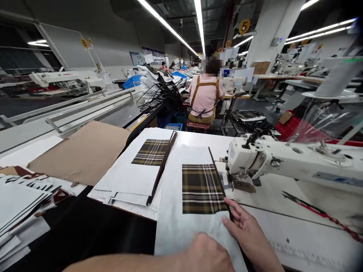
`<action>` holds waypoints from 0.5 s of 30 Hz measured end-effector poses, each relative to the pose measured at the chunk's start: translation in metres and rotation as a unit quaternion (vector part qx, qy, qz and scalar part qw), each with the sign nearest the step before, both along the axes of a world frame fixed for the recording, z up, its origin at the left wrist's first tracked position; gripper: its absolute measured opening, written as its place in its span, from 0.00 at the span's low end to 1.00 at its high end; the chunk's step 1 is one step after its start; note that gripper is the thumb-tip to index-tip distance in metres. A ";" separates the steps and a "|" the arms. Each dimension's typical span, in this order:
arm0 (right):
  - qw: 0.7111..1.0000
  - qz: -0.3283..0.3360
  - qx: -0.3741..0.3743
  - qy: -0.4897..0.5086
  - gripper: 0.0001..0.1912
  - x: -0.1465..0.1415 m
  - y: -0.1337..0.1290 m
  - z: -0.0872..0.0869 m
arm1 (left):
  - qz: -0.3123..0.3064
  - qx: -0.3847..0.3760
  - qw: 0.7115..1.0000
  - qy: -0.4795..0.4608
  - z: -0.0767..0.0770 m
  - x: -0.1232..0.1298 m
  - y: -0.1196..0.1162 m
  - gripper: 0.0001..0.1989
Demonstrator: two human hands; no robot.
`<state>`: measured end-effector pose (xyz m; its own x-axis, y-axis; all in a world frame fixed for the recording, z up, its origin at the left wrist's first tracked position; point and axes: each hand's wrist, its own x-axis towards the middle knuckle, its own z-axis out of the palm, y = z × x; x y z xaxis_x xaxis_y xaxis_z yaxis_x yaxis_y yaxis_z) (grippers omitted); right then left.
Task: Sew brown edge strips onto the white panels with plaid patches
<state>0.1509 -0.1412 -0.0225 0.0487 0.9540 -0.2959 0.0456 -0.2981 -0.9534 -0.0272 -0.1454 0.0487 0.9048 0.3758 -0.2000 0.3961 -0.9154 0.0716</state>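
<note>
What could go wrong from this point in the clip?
The dark strip along the edge of the plaid panel may not be fixed in place, so it might slip out of line near the presser foot. The right hand and left hand rest on the white sheet, and pressure there might wrinkle it or pull the panel askew. The snips on the sewing table might catch the material if it is moved that way.

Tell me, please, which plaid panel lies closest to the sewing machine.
The plaid panel beside the machine's presser foot, by the right hand; the other plaid panel lies farther left.
</note>
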 end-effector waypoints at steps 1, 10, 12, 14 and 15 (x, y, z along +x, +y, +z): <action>1.000 0.013 0.010 0.012 0.47 -0.001 -0.004 0.003 | 0.004 -0.030 1.000 -0.001 0.004 -0.001 -0.003 0.16; 0.984 0.175 0.018 -0.015 0.39 0.059 -0.030 0.042 | 0.197 0.053 0.975 -0.089 -0.021 -0.031 0.103 0.36; 0.977 0.154 0.034 -0.146 0.34 0.084 -0.031 0.039 | 0.220 0.096 0.968 -0.079 -0.045 -0.037 0.078 0.39; 0.941 0.104 0.057 -0.317 0.28 0.103 -0.029 0.033 | 0.235 0.156 0.958 -0.056 -0.058 -0.042 0.041 0.42; 0.918 0.080 0.068 -0.382 0.25 0.109 -0.028 0.030 | 0.239 0.183 0.953 -0.035 -0.059 -0.044 0.024 0.42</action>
